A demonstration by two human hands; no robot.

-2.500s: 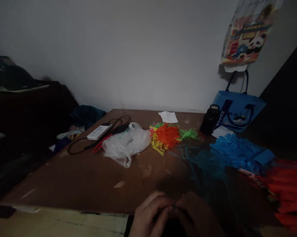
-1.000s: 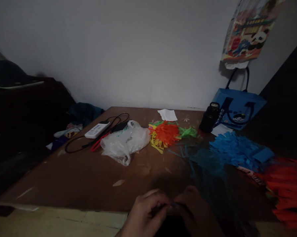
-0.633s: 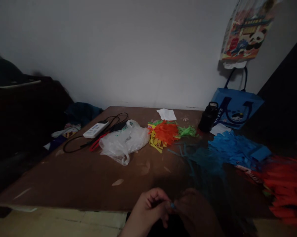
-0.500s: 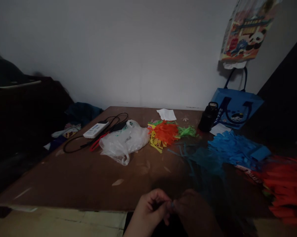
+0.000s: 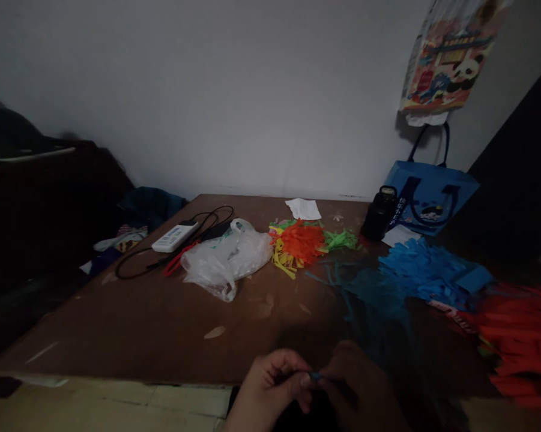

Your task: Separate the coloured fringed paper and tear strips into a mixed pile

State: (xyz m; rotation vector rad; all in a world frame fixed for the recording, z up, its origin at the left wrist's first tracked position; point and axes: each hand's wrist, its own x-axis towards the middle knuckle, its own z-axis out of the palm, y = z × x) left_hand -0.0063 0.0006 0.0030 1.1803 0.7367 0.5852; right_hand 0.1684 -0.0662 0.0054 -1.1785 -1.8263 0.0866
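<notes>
Near the table's front edge, my left hand [image 5: 277,384] pinches a small blue piece [image 5: 315,375] between thumb and finger. My right hand [image 5: 355,381] pinches the same piece from the other side, its fingertips close to those of the left. The piece is mostly hidden by the fingers. Beyond my right hand lie sheer teal strips [image 5: 371,291], and next to them a pile of blue strips [image 5: 427,270]. An orange bunch [image 5: 302,241] with yellow and green strips lies mid-table.
On the brown table [image 5: 162,330] are a clear plastic bag [image 5: 229,258], a white power strip [image 5: 175,236] with cables, a black bottle [image 5: 379,213], a blue bag [image 5: 432,192] and red strips [image 5: 522,342]. A panda-print bag [image 5: 453,66] hangs at the upper right.
The fingertips of my two hands are slightly farther apart, and more of the small blue piece shows between them. The things on the table have not moved.
</notes>
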